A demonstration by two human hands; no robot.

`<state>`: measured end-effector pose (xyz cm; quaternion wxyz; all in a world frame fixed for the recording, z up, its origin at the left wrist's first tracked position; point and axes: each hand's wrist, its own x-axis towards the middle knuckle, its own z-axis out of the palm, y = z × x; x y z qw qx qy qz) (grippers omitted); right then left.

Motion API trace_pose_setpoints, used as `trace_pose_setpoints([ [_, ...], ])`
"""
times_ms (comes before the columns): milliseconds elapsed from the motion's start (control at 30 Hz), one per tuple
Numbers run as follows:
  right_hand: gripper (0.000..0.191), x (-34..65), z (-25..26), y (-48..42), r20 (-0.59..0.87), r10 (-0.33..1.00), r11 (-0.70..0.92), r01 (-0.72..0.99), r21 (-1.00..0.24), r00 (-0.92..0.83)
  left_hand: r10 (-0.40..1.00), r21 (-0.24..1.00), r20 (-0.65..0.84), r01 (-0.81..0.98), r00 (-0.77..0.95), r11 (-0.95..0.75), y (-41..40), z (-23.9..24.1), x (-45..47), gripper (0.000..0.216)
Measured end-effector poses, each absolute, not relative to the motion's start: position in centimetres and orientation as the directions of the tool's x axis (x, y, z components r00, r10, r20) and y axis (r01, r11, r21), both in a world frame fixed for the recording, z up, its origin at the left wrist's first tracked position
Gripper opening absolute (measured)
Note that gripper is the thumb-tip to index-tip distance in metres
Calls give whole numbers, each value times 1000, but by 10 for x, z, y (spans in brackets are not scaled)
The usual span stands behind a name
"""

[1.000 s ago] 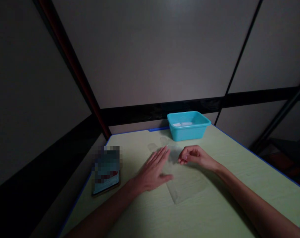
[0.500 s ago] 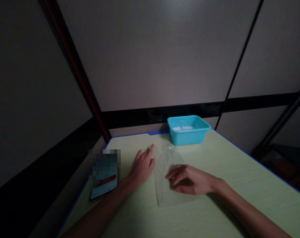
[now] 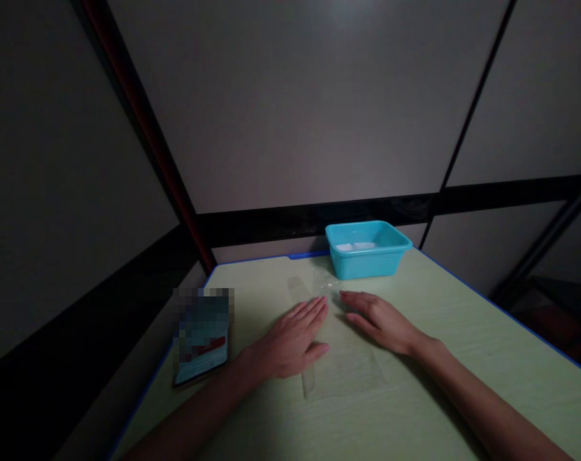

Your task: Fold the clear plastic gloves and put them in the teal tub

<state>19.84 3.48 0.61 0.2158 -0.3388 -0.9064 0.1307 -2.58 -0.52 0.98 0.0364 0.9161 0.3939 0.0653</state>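
Observation:
A clear plastic bag (image 3: 342,368) lies flat on the pale green table (image 3: 463,358), hard to make out in the dim light. My left hand (image 3: 293,339) rests palm down on the bag's left part, fingers stretched out and together. My right hand (image 3: 381,322) lies flat on the bag's upper right part, fingers extended toward the far side. Both hands hold nothing. The bag's far end (image 3: 325,282) looks crumpled just beyond my fingertips.
A turquoise plastic tub (image 3: 367,248) with something pale inside stands at the table's far edge. A phone (image 3: 201,352) lies near the left edge, partly blurred out. Grey partition walls with dark frames enclose the table.
My left hand moved right onto the bag. My right hand slid forward from the bag's middle to its far part and flattened out.

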Motion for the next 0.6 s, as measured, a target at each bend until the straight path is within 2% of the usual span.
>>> trace_pose_setpoints([
  [200,61,200,-4,39,146,655,744,598,-298,-742,756,90,63,751,651,-654,-6,7,-25,60],
  [400,63,196,-4,37,115,617,771,570,-282,-778,775,98,94,769,625,-631,-6,5,-23,57],
  [600,64,195,-3,37,89,607,778,568,-267,-790,787,95,65,782,613,-617,-5,4,-22,60],
])
